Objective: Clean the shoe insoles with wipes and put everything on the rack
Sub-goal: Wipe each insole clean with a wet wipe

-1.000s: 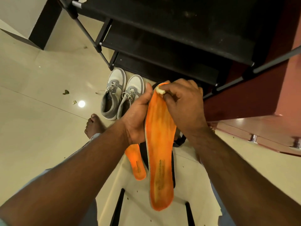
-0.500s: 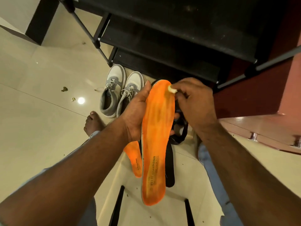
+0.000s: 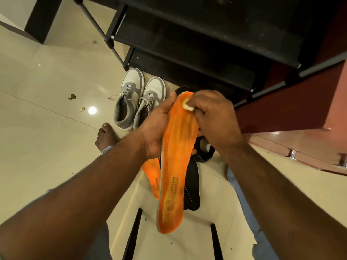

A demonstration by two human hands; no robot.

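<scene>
Insole (image 3: 175, 162) lengthwise, toe away, left hand (image 3: 155, 132) gripping, right hand (image 3: 216, 117) pinching wipe (image 3: 187, 106)

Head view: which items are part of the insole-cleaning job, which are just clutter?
Job:
- held insole, in left hand
- wipe, pinched by right hand
- second insole, on floor
- black insoles
- sneakers
- rack

Clutter:
- floor scraps
- red cabinet

Cream floor tiles (image 3: 47, 147) shone under me, a lamp's glare (image 3: 92, 110) on them; a red-brown cabinet (image 3: 300, 109) stood right of that glare.
</scene>
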